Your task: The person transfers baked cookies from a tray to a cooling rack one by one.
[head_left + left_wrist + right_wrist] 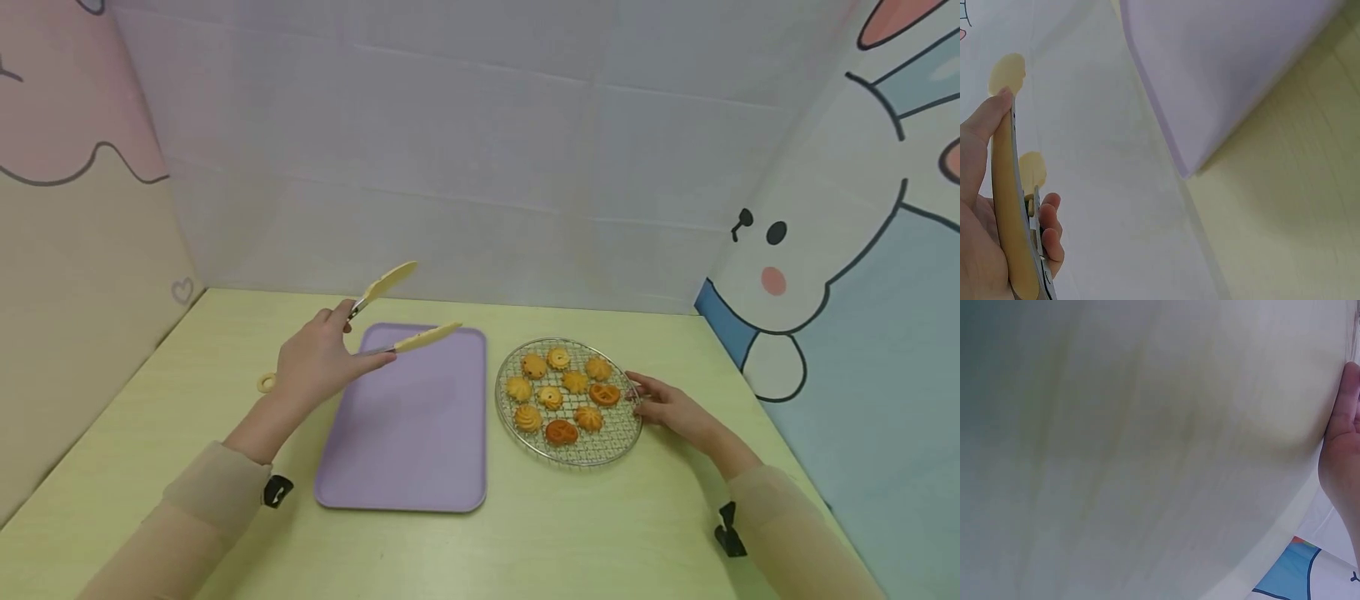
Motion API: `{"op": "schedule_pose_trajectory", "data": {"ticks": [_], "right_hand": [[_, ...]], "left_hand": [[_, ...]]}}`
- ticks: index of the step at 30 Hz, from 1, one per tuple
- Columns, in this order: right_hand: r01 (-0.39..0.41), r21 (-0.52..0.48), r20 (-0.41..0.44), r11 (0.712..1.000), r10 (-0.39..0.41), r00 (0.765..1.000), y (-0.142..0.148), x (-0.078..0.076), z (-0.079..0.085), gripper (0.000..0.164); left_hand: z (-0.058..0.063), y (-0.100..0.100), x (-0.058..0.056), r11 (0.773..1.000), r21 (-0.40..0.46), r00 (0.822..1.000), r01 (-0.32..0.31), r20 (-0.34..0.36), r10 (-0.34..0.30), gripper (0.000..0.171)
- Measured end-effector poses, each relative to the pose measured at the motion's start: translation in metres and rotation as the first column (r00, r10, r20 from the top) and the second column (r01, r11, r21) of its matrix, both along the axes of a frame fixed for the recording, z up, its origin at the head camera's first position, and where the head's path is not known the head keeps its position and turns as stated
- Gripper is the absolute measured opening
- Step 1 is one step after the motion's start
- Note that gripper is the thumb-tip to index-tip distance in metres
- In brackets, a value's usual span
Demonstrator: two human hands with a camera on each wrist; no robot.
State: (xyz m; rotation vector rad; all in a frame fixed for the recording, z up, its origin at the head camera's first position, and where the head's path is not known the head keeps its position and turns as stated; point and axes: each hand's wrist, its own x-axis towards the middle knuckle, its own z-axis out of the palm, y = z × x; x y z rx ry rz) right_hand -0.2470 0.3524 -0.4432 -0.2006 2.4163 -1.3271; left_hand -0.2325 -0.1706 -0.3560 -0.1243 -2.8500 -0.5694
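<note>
In the head view, my left hand (315,354) holds tongs (427,337) with cream-coloured tips, their two arms spread apart above the lilac tray (420,425). The left wrist view shows the thumb along one arm of the tongs (1011,206) and the curled fingers on the other; nothing is between the tips. A round wire rack (611,437) right of the tray carries several cookies (550,397), some flower-shaped, some pretzel-shaped. My right hand (678,417) grips the rack's right rim with fingers and thumb. The right wrist view shows only part of this hand (1344,444).
A small cream ring (266,382) shows on the pale yellow table (570,533) beside my left wrist. A white sheet (465,167) rises behind the table. Cartoon-printed panels (862,333) stand at both sides.
</note>
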Motion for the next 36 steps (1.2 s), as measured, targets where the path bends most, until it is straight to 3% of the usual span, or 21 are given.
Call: {"op": "schedule_pose_trajectory", "data": {"ticks": [12,22,36], "right_hand": [[-0.009,0.0,-0.008,1.0,0.009,1.0,0.0,0.0,0.0,0.064],[-0.01,-0.012,-0.005,1.0,0.01,1.0,0.0,0.0,0.0,0.065],[0.0,-0.001,-0.01,1.0,0.0,1.0,0.003,-0.002,-0.004,0.066]], "left_hand": [[-0.029,-0.046,-0.013,0.999,0.0,0.999,-0.051,-0.01,0.051,0.112],[-0.045,-0.07,-0.022,0.995,0.043,0.996,-0.094,-0.004,0.094,0.111],[-0.062,-0.104,-0.037,0.99,-0.033,0.99,-0.14,-0.016,0.14,0.106]]}}
